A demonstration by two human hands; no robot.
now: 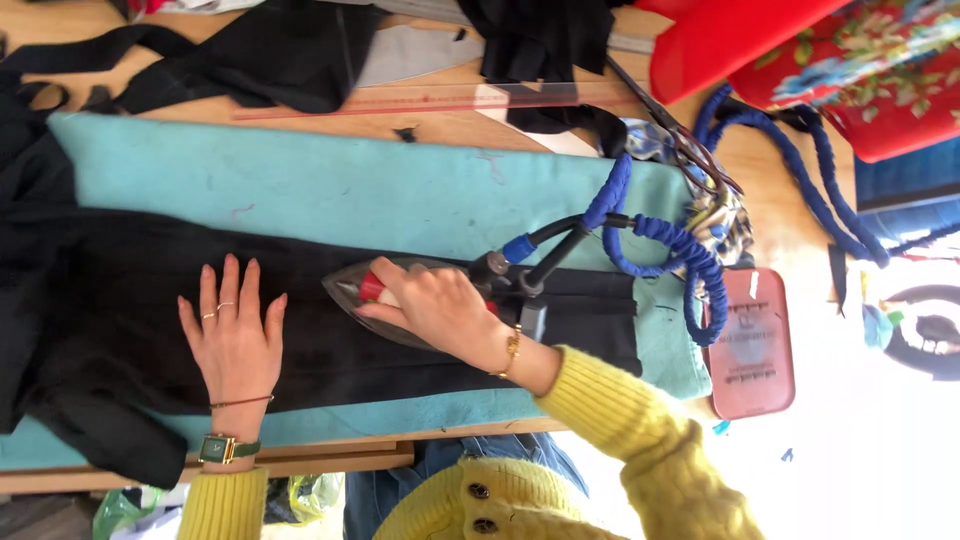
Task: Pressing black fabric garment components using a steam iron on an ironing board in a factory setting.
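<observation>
A wooden tabletop [420,125] carries a turquoise ironing pad [330,190], and across the pad lies a long black garment [130,300] that runs under both hands. The left hand [233,335] rests flat on the black cloth, palm down, fingers spread and holding nothing, with rings on two fingers and a green-strapped watch at the wrist. Just beside its fingertips sits the pointed nose of a steam iron [400,300], soleplate down on the garment. The right hand [440,305] is clenched around the iron's handle, thumb toward the red button. Beyond the right wrist a blue-wrapped hose [690,260] loops toward a pink iron rest [755,340].
</observation>
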